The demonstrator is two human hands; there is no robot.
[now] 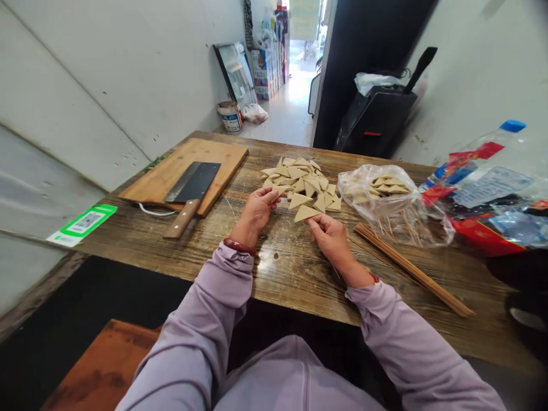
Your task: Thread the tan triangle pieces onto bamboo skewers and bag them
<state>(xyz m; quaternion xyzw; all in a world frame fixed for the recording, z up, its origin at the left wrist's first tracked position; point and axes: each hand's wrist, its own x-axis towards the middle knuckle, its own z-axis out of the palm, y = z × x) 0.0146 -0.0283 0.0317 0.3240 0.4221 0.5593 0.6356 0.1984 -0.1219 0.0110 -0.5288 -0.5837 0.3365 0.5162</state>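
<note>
Between the thumb and fingers of my right hand (329, 235) is a flat tan triangular slice (305, 214) that looks like dried tofu. A thin stick shows just under that hand; whether the fingers grip it I cannot tell. My left hand (258, 210) pinches another tan triangular slice (281, 189) at the near left edge of the pile. The pile of similar slices (303, 174) lies loose on the wooden table (282, 279), just beyond both hands. To the right of my right hand lies a bundle of thin wooden skewers (415, 269).
On the left a cleaver (194, 182) rests on a cutting board (226, 151), its handle over the near edge. A clear plastic bag (372, 177) with skewered slices sits at right. Plastic bottles and packaging (492, 188) crowd the right end. A green QR-code card (85, 222) is far left.
</note>
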